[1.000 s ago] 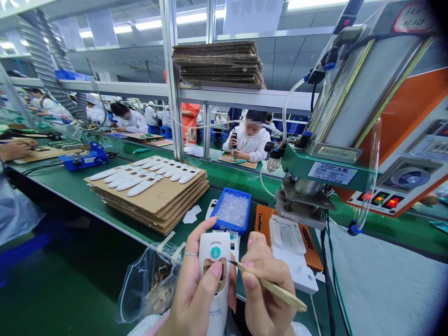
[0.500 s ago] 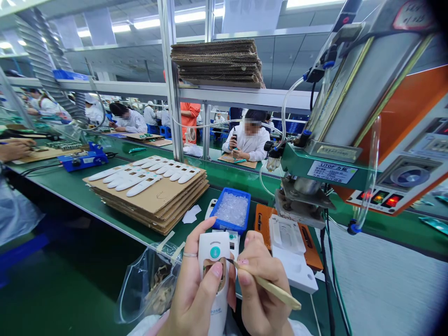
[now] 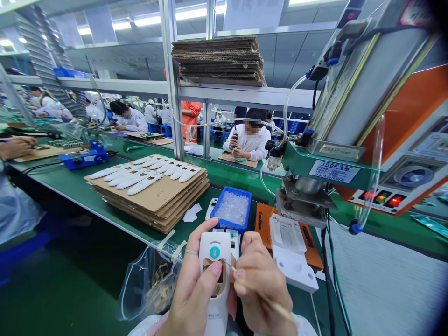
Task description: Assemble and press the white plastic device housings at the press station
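Observation:
My left hand (image 3: pixel 196 284) is closed around a white handheld thermometer casing (image 3: pixel 214 239), upright in front of me. A round teal button with a small thermometer-like mark sits near its top, above a window. The left thumb presses at this window, where a circuit board partly shows. In my right hand (image 3: pixel 261 280), pinched between thumb and fingers, is a thin-tipped pick (image 3: pixel 280 310) with a tan handle, blurred by motion. Its tip meets the upper right edge of the window.
Left, more white casings (image 3: pixel 140 179) lie on stacked cardboard (image 3: pixel 157 207). Ahead stands a blue tray (image 3: pixel 231 207) of clear small parts. On the right, a press (image 3: pixel 315 177) overhangs a white fixture (image 3: pixel 292 252). A plastic bag (image 3: pixel 150 284) hangs at the bench edge. Co-workers sit beyond.
The pick's tip has moved slightly left, onto the window's edge, and its handle has swung lower. My left hand keeps its hold on the casing.

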Tool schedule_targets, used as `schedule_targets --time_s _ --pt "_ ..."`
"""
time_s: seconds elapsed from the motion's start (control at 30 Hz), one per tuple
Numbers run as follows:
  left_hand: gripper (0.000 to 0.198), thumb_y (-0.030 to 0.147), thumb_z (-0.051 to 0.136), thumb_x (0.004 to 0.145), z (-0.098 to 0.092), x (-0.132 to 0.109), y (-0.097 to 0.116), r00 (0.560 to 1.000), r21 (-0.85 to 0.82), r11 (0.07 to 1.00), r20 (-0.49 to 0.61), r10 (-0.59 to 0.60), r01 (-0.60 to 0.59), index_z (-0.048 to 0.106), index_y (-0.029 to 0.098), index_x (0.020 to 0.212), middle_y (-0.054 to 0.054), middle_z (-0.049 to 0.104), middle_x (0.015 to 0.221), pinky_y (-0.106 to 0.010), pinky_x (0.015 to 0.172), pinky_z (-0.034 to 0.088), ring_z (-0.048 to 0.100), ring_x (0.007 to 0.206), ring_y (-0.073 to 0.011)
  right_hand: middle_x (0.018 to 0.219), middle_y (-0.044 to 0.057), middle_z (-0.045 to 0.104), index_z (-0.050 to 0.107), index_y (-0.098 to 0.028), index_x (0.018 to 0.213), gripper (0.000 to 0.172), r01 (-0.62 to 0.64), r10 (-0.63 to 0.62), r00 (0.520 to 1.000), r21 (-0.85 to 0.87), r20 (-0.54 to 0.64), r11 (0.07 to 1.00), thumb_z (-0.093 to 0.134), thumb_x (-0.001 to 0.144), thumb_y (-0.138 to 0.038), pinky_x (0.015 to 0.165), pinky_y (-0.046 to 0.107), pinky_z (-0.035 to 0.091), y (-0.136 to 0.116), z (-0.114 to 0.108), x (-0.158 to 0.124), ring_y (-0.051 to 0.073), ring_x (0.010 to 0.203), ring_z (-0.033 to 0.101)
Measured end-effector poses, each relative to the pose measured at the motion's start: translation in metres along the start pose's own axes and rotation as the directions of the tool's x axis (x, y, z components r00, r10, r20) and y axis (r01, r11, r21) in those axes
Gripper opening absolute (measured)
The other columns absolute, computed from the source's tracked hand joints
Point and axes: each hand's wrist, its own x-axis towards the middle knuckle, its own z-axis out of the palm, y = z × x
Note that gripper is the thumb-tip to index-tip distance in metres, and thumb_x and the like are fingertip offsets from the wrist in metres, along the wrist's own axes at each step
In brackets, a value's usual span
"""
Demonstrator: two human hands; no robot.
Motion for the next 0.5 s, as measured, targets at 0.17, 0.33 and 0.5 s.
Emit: schedule_targets --time_s 0.17,0.33,0.5 --pt "0.061 0.035 0.071 0.074 0.000 0.003 0.002 1.000 -0.013 1.000 -0.021 0.011 -0.011 0.048 0.026 0.130 -0.003 0.068 0.093 -0.021 0.054 0.047 0.054 0.055 -0.0091 0.068 -0.004 0.065 0.055 -0.017 0.081 0.015 0.298 -0.230 0.950 -0.390 0.213 0.871 0.053 0.091 -0.007 0.070 0.030 0.041 -0.008 -0.009 0.009 0.009 0.067 0.046" --pt "0.060 0.037 0.071 0.077 -0.010 0.009 -0.001 0.998 0.058 0.998 0.053 0.023 -0.026 0.048 0.028 0.131 -0.003 0.068 0.095 -0.022 0.064 0.051 0.058 0.064 -0.0114 0.074 -0.002 0.067 0.057 -0.016 0.084 0.018 0.336 -0.275 0.940 -0.428 0.200 0.839 0.048 0.095 -0.005 0.070 0.030 0.042 -0.011 -0.010 0.011 0.010 0.072 0.047" --pt "0.064 0.036 0.074 0.074 -0.004 0.005 -0.001 0.999 -0.013 1.000 0.043 -0.014 0.014 0.047 0.030 0.132 -0.001 0.067 0.088 -0.019 0.055 0.047 0.053 0.055 -0.0082 0.076 -0.003 0.067 0.057 -0.017 0.085 0.019 0.334 -0.277 0.941 -0.423 0.192 0.842 0.046 0.096 -0.006 0.069 0.029 0.041 -0.008 -0.012 0.006 0.009 0.073 0.048"
